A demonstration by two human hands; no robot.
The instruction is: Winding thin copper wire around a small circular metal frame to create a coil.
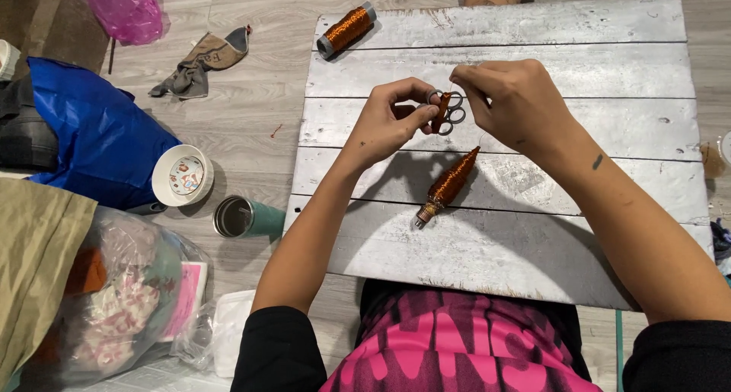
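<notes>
My left hand (392, 122) and my right hand (510, 103) meet above a white-painted plank board (533, 255). Between their fingertips they hold a small piece of several metal rings wound with copper-coloured wire (445, 110). My left fingers pinch its left side, and my right thumb and forefinger pinch the top right. Below the hands a cone-shaped spool of copper wire (451, 185) lies tilted on the board. A cylindrical spool of the same wire (347, 30) lies at the board's far left corner.
On the wood floor to the left are a teal cup lying on its side (245, 217), a white round container (183, 176), a blue bag (99, 137), a pink plastic bag (128, 10), a crumpled cloth (199, 63) and a clear bag of fabric (122, 301).
</notes>
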